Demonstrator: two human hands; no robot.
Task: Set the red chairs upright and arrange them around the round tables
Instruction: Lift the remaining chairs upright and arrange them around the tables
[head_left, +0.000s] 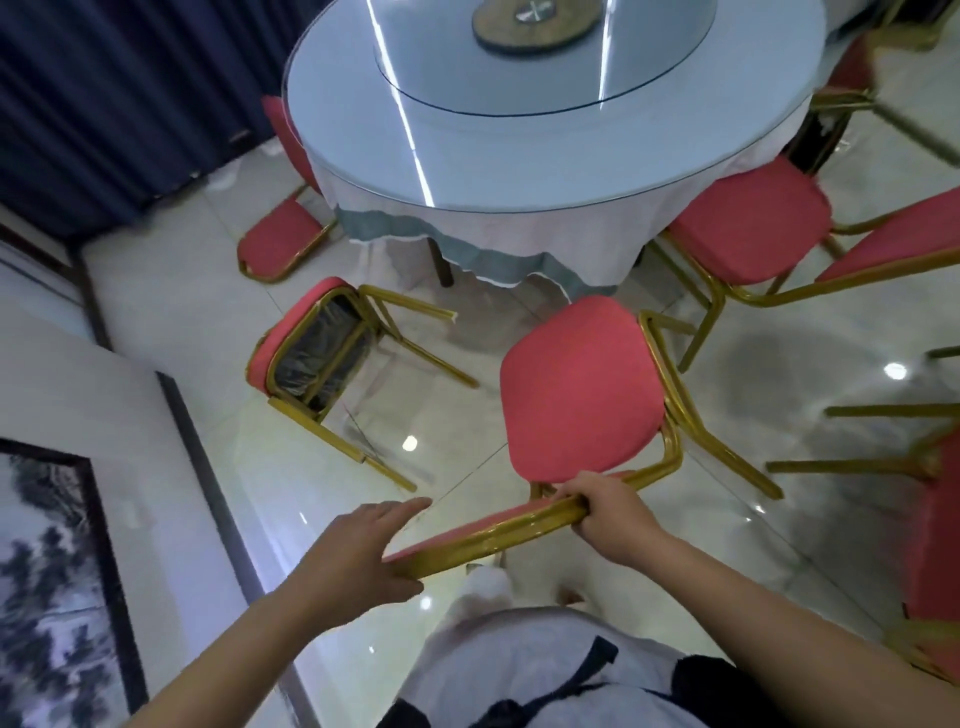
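Under the right fingers (582, 496) the chair (584, 387) frame was glossy gold metal; beyond them, the seat matt red cloth.

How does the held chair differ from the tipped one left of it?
The held chair is upright, seat up; the fallen chair lies on its side, black underside showing. The right hand grips the held chair's backrest; nothing touches the fallen chair. Both have red cushions, gold frames.

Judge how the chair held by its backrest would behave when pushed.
Probably rigid: the red chair has a gold tubular frame. Likely slides easily; the tile floor looks glossy. Pushed high, where the right hand grips the backrest, it might tip.
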